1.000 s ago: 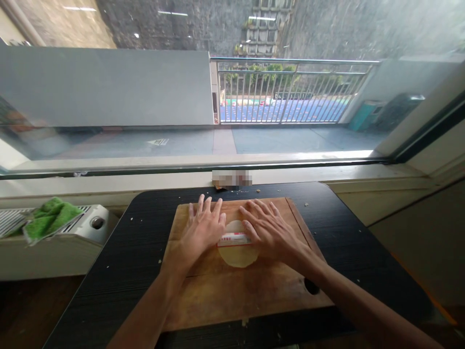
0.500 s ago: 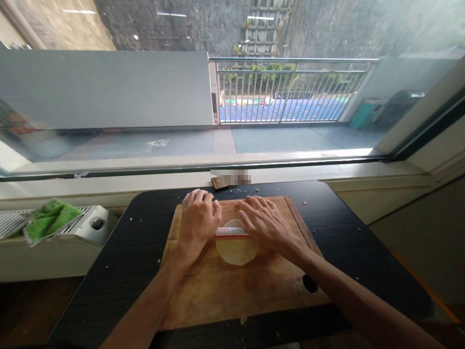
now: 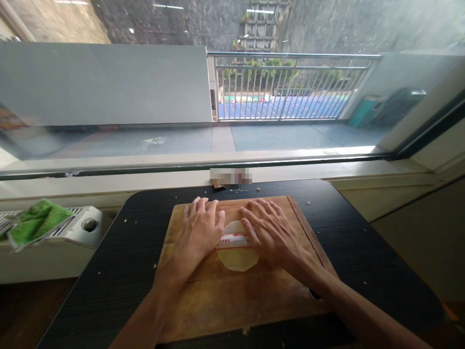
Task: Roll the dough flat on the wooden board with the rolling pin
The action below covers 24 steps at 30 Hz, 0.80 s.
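A thin, roughly round sheet of pale dough (image 3: 238, 261) lies on a wooden cutting board (image 3: 232, 305). Across the dough rests a white cylinder (image 3: 234, 241) with red and dark print, used-looking like a roller; its two ends are hidden beneath my hands. My left hand (image 3: 203, 223) lies over its left end, palm down with the fingers stretched forward. Over the right end is my right hand (image 3: 271, 228), also flat, its fingers extended toward the board's far edge. Neither hand's fingers wrap round the cylinder.
The board sits on a black table (image 3: 119, 261) dotted with small dough scraps. A blurred-out small object (image 3: 230, 178) is at the table's far edge by the window sill. At left, a green cloth (image 3: 39, 220) lies on a white radiator (image 3: 85, 225). A window stands behind.
The white cylinder has rolled toward me over the dough, with both hands moving along on it. My left fingers have straightened and spread from a more curled pose.
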### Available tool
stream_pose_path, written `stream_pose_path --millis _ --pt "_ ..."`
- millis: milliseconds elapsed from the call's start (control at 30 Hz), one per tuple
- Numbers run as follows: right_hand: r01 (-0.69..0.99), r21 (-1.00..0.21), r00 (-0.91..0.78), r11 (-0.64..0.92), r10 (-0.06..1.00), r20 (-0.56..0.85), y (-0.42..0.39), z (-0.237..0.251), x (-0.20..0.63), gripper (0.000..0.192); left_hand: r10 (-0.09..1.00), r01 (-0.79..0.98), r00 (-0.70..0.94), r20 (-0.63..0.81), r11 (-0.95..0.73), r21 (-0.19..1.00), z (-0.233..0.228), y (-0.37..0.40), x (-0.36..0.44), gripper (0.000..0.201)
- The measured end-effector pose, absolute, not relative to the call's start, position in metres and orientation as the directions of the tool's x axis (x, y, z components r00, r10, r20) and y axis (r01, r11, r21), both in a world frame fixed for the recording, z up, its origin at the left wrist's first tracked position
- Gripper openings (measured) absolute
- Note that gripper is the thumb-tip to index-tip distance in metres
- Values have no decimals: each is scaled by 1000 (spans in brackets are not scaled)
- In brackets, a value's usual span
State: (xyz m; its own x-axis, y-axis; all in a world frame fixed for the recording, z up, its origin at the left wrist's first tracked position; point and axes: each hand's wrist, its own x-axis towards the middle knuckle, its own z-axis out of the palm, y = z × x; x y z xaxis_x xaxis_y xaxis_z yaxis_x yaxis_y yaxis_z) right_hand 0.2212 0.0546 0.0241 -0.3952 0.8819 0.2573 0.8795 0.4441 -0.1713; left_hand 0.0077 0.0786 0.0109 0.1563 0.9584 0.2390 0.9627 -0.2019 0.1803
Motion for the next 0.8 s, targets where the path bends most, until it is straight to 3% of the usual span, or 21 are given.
stream_pose_path --millis 133,367,800 --pt "875 -182 -406 449 884 230 61 30 219 37 955 951 126 268 -193 240 20 79 8 33" --pt "872 -218 -409 439 896 170 68 34 218 28 867 891 209 451 -360 278 31 72 -2 31" --pt "871 -241 -413 428 904 112 67 39 216 29 930 949 173 324 -245 197 7 78 -21 41"
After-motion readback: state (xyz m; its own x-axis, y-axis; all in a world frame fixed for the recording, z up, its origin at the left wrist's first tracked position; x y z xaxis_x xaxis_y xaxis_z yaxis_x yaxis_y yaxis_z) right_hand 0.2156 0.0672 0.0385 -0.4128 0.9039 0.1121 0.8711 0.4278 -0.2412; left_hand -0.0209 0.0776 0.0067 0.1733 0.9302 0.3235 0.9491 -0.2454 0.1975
